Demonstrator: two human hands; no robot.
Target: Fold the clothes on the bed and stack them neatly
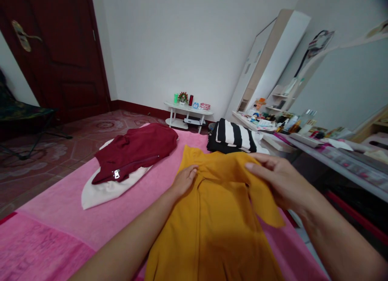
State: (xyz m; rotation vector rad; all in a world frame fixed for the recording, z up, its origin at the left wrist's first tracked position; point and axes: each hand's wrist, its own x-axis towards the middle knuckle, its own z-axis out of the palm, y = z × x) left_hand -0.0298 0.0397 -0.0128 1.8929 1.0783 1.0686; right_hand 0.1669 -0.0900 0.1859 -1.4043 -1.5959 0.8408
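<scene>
A mustard-yellow garment lies spread on a pink bed cover in front of me. My left hand rests flat on the garment's upper left part, pressing it down. My right hand pinches a fold of the yellow cloth near its upper right and lifts that flap over the garment. Both forearms reach in from the bottom of the view.
A dark red zipped garment lies on a cream one to the left. A black-and-white striped garment sits behind. A cluttered dressing table runs along the right; a small white table and a dark door stand beyond.
</scene>
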